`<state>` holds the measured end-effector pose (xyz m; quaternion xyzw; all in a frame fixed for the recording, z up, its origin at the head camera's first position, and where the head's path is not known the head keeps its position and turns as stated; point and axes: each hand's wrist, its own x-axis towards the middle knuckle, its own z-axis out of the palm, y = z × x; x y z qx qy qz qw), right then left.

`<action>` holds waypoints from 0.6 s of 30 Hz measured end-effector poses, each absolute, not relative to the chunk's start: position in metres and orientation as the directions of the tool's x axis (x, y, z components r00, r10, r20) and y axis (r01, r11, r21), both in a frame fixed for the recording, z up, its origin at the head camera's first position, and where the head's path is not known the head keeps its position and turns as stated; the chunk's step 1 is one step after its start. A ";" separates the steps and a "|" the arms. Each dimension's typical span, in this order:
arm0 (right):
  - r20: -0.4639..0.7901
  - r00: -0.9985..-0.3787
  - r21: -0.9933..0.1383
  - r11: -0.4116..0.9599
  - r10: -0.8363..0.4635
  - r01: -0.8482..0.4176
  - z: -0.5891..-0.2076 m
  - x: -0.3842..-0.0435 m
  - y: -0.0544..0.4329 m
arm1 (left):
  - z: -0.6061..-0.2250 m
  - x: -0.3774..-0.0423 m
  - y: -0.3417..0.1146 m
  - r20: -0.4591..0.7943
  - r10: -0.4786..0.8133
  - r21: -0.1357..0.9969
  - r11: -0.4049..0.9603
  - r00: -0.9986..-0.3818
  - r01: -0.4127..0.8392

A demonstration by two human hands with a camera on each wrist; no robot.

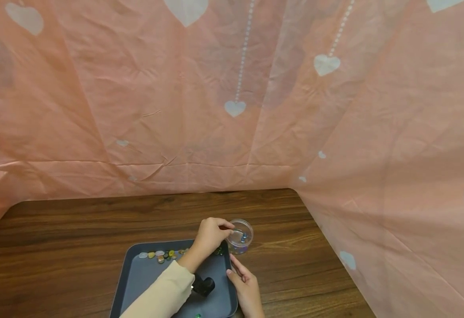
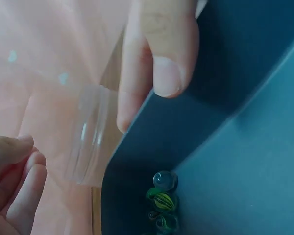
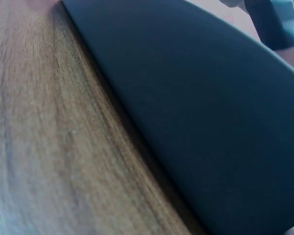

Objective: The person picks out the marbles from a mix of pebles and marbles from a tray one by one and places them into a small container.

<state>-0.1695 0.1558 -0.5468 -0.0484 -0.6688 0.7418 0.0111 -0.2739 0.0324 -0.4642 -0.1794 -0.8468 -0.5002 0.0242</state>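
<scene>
My left hand [image 1: 209, 234] reaches over the far right corner of a dark grey tray [image 1: 140, 282], fingertips at the rim of a clear round plastic jar [image 1: 239, 248]. In the left wrist view its thumb and fingers [image 2: 27, 169] come together; I cannot tell whether anything is between them. Some blue glass marbles [image 1: 244, 237] show inside the jar. My right hand [image 1: 247, 289] grips the tray's right wall, thumb inside the rim and fingers outside. Green-swirled glass marbles [image 2: 164, 201] lie against the tray wall near the corner.
Along the tray's far wall sits a row of coloured glass pieces [image 1: 159, 253], white, yellow, amber and green. A green piece [image 1: 198, 316] lies at the near side. The tray and jar stand on a wooden table [image 1: 295, 265], with a pink heart-printed cloth [image 1: 200, 110] hanging behind and right.
</scene>
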 end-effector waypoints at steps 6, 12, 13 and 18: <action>-0.068 -0.994 -0.993 -0.099 0.086 0.059 -0.545 -0.169 0.155 | -0.467 -0.266 0.015 0.155 0.240 0.910 0.343 -0.958 0.233; -0.077 -0.993 -0.993 -0.094 0.088 0.069 -0.545 -0.170 0.154 | -0.466 -0.247 -0.009 0.061 0.200 0.957 0.267 -0.978 0.115; -0.076 -0.993 -0.994 -0.087 0.091 0.068 -0.545 -0.170 0.154 | -0.466 -0.243 -0.013 0.047 0.190 0.960 0.263 -0.981 0.098; -0.078 -0.990 -0.996 -0.058 0.116 0.072 -0.544 -0.169 0.152 | -0.469 -0.225 -0.035 -0.006 0.158 0.967 0.251 -0.987 0.034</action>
